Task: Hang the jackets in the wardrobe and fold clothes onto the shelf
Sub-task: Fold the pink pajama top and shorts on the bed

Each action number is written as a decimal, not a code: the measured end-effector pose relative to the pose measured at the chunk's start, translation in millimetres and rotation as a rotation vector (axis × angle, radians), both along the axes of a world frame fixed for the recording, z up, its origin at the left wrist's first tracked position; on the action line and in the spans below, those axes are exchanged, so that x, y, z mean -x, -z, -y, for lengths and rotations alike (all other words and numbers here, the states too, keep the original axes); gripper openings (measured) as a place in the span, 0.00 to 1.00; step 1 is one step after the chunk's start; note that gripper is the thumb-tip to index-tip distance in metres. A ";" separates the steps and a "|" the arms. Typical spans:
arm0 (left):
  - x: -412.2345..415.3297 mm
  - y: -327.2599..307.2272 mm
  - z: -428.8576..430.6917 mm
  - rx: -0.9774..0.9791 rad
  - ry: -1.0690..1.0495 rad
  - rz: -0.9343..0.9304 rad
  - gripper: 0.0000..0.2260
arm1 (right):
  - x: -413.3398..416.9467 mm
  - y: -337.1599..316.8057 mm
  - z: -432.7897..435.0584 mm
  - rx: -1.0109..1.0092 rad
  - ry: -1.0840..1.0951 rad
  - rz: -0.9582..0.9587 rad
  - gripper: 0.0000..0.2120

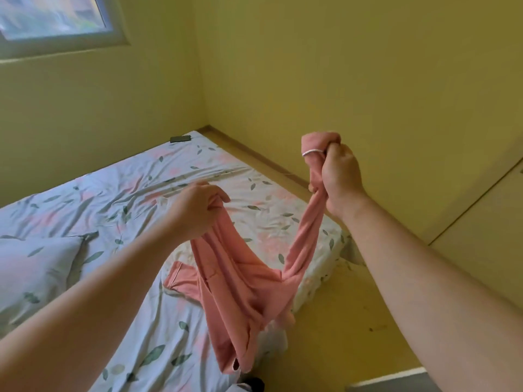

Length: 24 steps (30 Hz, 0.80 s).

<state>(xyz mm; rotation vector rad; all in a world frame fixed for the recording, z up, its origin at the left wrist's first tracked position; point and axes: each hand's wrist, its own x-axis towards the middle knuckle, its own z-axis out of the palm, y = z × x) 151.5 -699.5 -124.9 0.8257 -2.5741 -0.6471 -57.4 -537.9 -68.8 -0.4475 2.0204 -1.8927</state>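
My left hand [198,209] and higher right hand [341,176] clench fingers on the limp pink fabric garment [240,292] sagging between them.

Pillow [36,267] and phone [180,138] on bed [119,193]

Brightness: moderate, even daylight, tinted yellow by the walls [339,66].
Source: light came from the window [53,21] at upper left of the frame, its pane washed out and smeared.
Shadows: faint and soft-edged, in the creases of the bed sheet [127,193].
Sharpness: soft overall; the pink garment [240,292] showed little weave.
Distortion: wide-angle stretch swelled the forearms [452,292] toward the lower corners.
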 end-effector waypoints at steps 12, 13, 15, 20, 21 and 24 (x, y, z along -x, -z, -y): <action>-20.3 -41.7 29.4 0.303 -0.258 0.051 0.11 | -29.3 -18.0 -29.2 -0.988 -0.656 -0.730 0.16; -19.1 -44.4 31.4 0.327 -0.273 0.096 0.10 | -32.5 -14.1 -30.0 -1.163 -0.772 -0.748 0.19; -14.8 -50.3 33.2 0.367 -0.277 0.139 0.09 | -35.3 -2.8 -30.3 -1.318 -0.874 -0.749 0.22; 0.4 -71.0 37.1 0.456 -0.315 0.107 0.09 | -39.0 14.0 -23.3 -1.308 -0.902 -0.760 0.22; 2.5 -75.7 40.6 0.414 -0.344 0.048 0.10 | -40.3 14.1 -20.1 -1.322 -0.917 -0.772 0.22; 9.9 -91.1 56.3 0.131 -0.390 -0.194 0.12 | -40.1 12.4 -8.6 -1.380 -0.947 -0.859 0.25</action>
